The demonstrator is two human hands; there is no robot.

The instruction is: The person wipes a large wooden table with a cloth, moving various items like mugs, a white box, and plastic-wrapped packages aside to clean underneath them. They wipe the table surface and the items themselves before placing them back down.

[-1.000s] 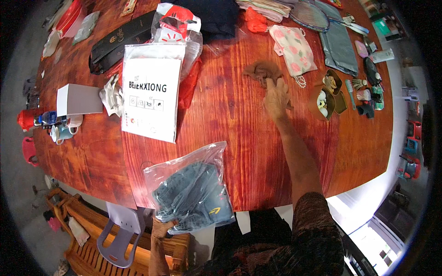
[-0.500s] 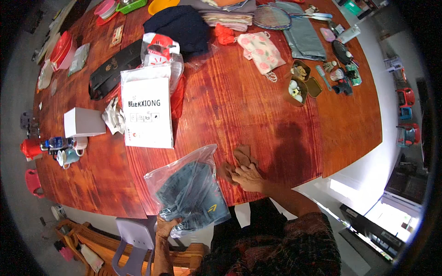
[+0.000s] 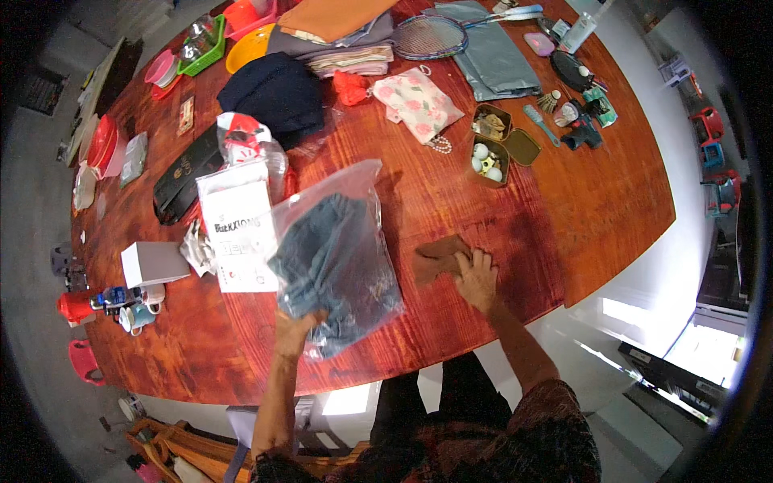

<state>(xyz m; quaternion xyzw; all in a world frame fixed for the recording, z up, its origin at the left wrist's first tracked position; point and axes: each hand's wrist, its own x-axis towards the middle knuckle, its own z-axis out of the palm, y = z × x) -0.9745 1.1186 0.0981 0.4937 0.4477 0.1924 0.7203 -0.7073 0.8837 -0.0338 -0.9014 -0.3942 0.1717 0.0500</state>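
Note:
My left hand (image 3: 295,331) grips the lower edge of a clear plastic bag (image 3: 338,258) holding folded blue-grey fabric, lifted up off the red-brown wooden table (image 3: 580,209). My right hand (image 3: 477,276) rests flat on the table with its fingers on a small folded brown cloth (image 3: 436,259), just right of the bag. The bag partly covers a white printed package (image 3: 237,233).
A white box (image 3: 153,263) and mugs (image 3: 137,315) lie at the left. Open tins (image 3: 495,145), a floral pouch (image 3: 419,103), a racket (image 3: 435,36), a dark garment (image 3: 274,95) and folded cloths crowd the far side. The table's near edge runs just before my body.
My right hand pulled the brown cloth from the far middle of the table toward the near edge. My left hand raised the plastic bag up off the table.

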